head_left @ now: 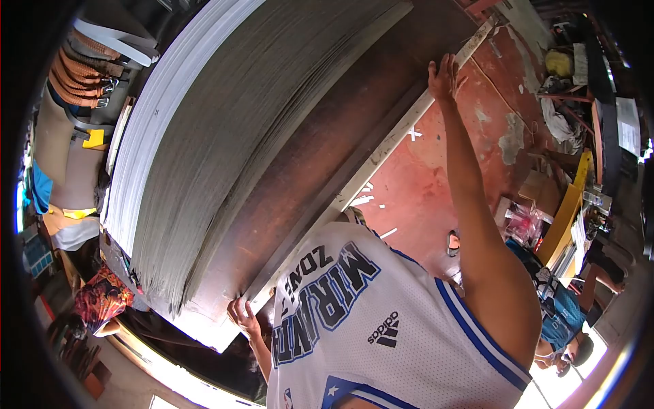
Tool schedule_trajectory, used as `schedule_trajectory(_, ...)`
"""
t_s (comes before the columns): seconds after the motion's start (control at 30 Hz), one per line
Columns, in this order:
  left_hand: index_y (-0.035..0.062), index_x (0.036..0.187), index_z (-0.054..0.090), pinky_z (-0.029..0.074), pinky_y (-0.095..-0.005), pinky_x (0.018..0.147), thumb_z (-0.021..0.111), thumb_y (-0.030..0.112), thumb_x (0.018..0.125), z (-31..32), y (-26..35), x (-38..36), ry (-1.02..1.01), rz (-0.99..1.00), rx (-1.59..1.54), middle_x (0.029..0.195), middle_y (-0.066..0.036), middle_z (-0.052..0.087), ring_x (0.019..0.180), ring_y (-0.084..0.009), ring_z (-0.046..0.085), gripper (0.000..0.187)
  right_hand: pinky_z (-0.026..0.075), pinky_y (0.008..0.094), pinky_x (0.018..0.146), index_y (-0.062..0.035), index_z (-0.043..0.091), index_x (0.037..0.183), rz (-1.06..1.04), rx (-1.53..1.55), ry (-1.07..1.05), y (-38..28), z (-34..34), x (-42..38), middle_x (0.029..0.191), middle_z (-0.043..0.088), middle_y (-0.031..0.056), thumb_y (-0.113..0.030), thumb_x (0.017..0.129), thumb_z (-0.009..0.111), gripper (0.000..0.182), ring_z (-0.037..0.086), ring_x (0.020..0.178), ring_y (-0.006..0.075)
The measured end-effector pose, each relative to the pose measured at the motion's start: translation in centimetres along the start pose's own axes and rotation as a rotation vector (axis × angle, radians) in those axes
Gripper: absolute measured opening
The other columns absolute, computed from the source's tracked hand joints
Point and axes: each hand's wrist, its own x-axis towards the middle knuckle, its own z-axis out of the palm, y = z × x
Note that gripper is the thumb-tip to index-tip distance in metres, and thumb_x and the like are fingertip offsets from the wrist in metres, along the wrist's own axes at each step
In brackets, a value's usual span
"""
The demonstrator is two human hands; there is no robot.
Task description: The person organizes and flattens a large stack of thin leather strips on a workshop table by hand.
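A broad, thick stack of thin sheets [225, 116], white on one side and dark grey over the rest, lies fanned on a brown tabletop [327, 136]. My right hand [445, 78] rests at the table's pale wooden edge [388, 150], arm stretched out and fingers apart. Lower down, near the table's front corner, my left hand [243, 317] touches the same edge, its fingers slightly bent over it. Neither hand holds a sheet. The sheets lie across the table from both hands.
White scraps [363, 200] lie on the worn red floor [422, 184]. Brown braided belts [75, 78] hang at left, near a person in a patterned shirt [102, 296]. At right are a yellow plank [572, 204], cluttered shelves and a person in a blue shirt [562, 317].
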Motion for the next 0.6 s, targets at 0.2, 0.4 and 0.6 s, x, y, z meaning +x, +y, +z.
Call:
schedule_trajectory(0.2,0.0055,0.107,0.068,0.047,-0.0516,0.088,0.067,0.026,0.096,0.5,1.3,0.8,0.017,0.003,-0.023,0.107,-0.015,0.063,0.1,-0.0358,0.059,0.024,0.007,0.0732,0.116,-0.0087,0.027,0.158,0.046,-0.036,-0.024,0.8,0.4,1.8,0.165,0.024,0.012,-0.058,0.101,0.034,0.076,0.023,0.151,0.0344)
schedule_trajectory(0.4,0.005,0.11,0.067,0.047,-0.0518,0.087,0.066,0.026,0.097,0.5,1.2,0.9,0.018,0.018,-0.03,0.107,-0.016,0.062,0.099,-0.0363,0.058,0.025,0.006,0.0721,0.117,-0.0092,0.027,0.158,0.061,-0.081,-0.059,0.5,-0.2,1.7,0.166,0.023,0.0118,-0.059,0.101,0.034,0.076,0.021,0.152,0.0336)
schedule_trajectory(0.6,0.0052,0.111,0.066,0.047,-0.0517,0.087,0.065,0.026,0.098,0.6,0.7,0.8,0.014,-0.003,-0.038,0.108,-0.017,0.061,0.1,-0.037,0.058,0.025,0.007,0.0716,0.117,-0.0093,0.027,0.158,0.1,-0.065,-0.062,0.4,0.0,2.0,0.166,0.022,0.0119,-0.058,0.1,0.034,0.076,0.021,0.152,0.0346)
